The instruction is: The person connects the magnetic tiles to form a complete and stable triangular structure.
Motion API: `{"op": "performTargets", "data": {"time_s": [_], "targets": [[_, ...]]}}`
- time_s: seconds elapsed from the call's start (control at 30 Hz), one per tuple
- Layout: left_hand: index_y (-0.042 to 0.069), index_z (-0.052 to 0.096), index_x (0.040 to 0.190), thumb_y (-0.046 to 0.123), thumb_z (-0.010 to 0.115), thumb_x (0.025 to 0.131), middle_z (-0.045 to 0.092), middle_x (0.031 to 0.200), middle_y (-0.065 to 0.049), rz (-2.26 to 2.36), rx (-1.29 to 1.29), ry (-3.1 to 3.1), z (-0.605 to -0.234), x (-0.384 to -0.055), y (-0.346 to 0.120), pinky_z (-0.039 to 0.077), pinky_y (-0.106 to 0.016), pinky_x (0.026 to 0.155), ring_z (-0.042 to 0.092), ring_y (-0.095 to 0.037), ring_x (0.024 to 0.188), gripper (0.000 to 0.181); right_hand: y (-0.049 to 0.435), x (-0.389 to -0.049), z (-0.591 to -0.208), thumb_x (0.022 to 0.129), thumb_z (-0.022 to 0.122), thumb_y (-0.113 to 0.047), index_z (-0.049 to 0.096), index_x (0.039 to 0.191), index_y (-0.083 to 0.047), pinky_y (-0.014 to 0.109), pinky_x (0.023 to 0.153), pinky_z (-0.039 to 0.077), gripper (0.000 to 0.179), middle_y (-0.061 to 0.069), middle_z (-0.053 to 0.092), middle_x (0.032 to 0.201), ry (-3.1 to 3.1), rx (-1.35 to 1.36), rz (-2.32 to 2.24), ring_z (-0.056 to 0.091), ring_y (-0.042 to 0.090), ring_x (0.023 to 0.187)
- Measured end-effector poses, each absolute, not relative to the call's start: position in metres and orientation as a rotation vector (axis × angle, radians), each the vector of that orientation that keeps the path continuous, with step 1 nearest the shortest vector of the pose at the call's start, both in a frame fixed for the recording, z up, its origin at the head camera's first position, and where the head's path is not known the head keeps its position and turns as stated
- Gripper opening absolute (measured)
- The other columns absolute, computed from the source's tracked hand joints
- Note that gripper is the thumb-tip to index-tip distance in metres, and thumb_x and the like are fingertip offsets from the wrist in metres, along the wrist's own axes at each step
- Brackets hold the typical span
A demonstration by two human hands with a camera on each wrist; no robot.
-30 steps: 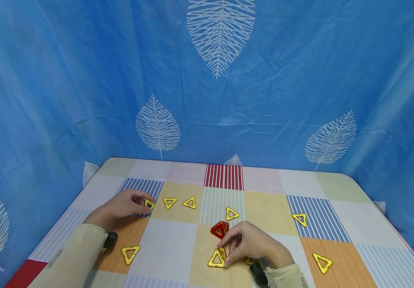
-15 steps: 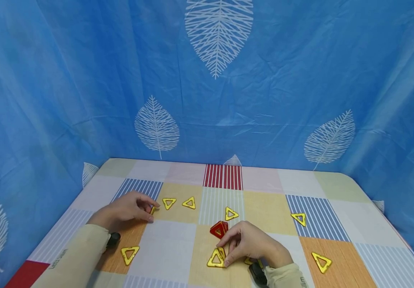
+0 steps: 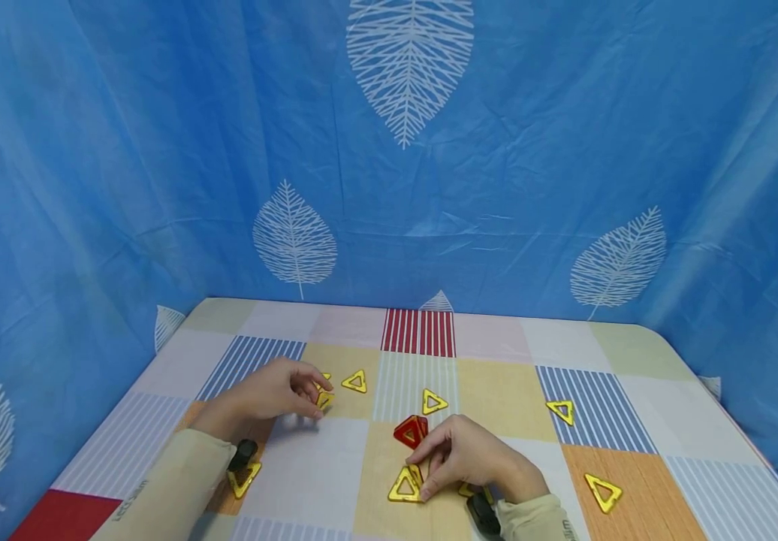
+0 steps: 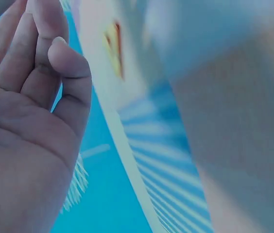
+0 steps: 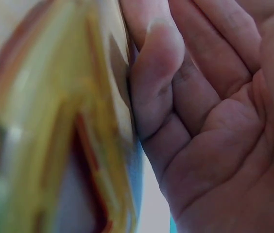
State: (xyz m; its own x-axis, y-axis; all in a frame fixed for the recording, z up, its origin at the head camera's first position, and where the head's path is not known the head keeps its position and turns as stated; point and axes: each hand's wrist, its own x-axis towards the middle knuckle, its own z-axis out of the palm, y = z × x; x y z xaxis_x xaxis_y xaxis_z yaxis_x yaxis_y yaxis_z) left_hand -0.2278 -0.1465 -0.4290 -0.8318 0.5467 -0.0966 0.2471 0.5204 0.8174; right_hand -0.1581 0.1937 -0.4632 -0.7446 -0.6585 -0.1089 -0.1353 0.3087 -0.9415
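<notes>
In the head view my left hand [image 3: 277, 391] pinches a yellow triangular magnetic tile [image 3: 324, 400] between thumb and fingers, above the table. Just behind it another yellow tile is partly covered. My right hand [image 3: 473, 454] grips a yellow triangle piece [image 3: 405, 485], made of tiles leaning together, by its right side. Directly behind that stands a small red pyramid [image 3: 411, 430] of triangular tiles. The right wrist view has a large, blurred yellow tile [image 5: 40, 121] beside the right hand. My left palm [image 4: 25, 126] shows in the left wrist view, its fingertips partly out of frame.
More yellow triangles lie about: one at back centre [image 3: 355, 381], one behind the red pyramid [image 3: 434, 401], two on the right [image 3: 561, 411], and one under the left wrist camera [image 3: 245, 481]. A patchwork cloth [image 3: 497, 338] covers the table; blue curtains [image 3: 497, 150] surround it.
My left hand has picked up a yellow tile from the blue-striped patch and carried it rightward toward the other tiles. My right hand keeps its grip and stays in place.
</notes>
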Motion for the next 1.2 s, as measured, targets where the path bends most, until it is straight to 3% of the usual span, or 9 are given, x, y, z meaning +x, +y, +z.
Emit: {"op": "performTargets", "data": {"time_s": [0.4, 0.6, 1.2], "targets": [[0.01, 0.074, 0.101, 0.01, 0.087, 0.079, 0.071, 0.08, 0.0, 1.33, 0.878, 2.195, -0.433, -0.204, -0.089, 0.052, -0.029, 0.065, 0.065, -0.018, 0.069, 0.026, 0.192, -0.158, -0.464, 0.072, 0.09, -0.006, 0.081, 0.099, -0.008, 0.019, 0.053, 0.048, 0.028, 0.004, 0.074, 0.078, 2.127, -0.693, -1.415, 0.064, 0.008, 0.062], [0.013, 0.073, 0.097, 0.012, 0.089, 0.077, 0.071, 0.077, 0.003, 1.297, 0.907, 2.148, -0.432, -0.193, -0.064, 0.046, -0.025, 0.057, 0.064, -0.013, 0.065, 0.025, 0.191, -0.158, -0.463, 0.072, 0.091, -0.007, 0.081, 0.099, -0.007, 0.02, 0.055, 0.05, 0.028, 0.002, 0.075, 0.079, 2.159, -0.711, -1.394, 0.064, 0.007, 0.062], [0.014, 0.071, 0.086, 0.007, 0.092, 0.072, 0.068, 0.068, 0.007, 1.205, 0.902, 2.156, -0.443, -0.175, -0.047, 0.049, -0.023, 0.056, 0.062, -0.007, 0.059, 0.026, 0.191, -0.158, -0.463, 0.072, 0.089, 0.001, 0.08, 0.099, -0.001, 0.025, 0.06, 0.055, 0.028, 0.002, 0.076, 0.093, 2.146, -0.737, -1.45, 0.066, 0.009, 0.067]]}}
